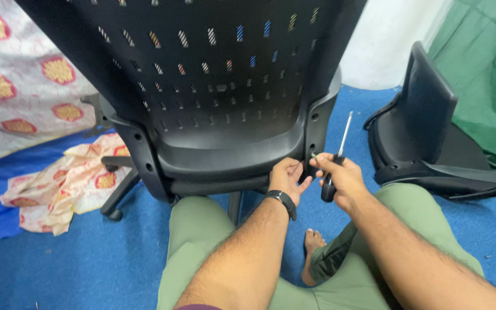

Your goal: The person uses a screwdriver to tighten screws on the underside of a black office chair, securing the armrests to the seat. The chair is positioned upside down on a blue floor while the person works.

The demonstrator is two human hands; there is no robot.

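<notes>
- Fingers of the right hand (343,177) are wrapped round the dark handle of a screwdriver (336,162), while thumb and forefinger pinch a small screw (314,155) at its head end.
- Screwdriver: its metal shaft rises upward and slightly right, clear of the chair; the handle's butt projects below the fist.
- Left hand (286,178): fingers curled loosely, tips resting against the lower right edge of the black mesh chair back (225,86), just beside the right hand; whether they grip anything cannot be told.
- Black wristwatch (283,202) on the left wrist; both forearms reach forward from the lower frame edge, over knees in green trousers (202,235).
- Screw lies between the two hands, touching or nearly touching the chair's rear upright.
- Chair top is cut off by the frame; its base is largely hidden behind the seat.
- Surroundings: blue carpet (58,264), patterned cloth (70,183) at left, a detached black chair part (426,132) at right.
</notes>
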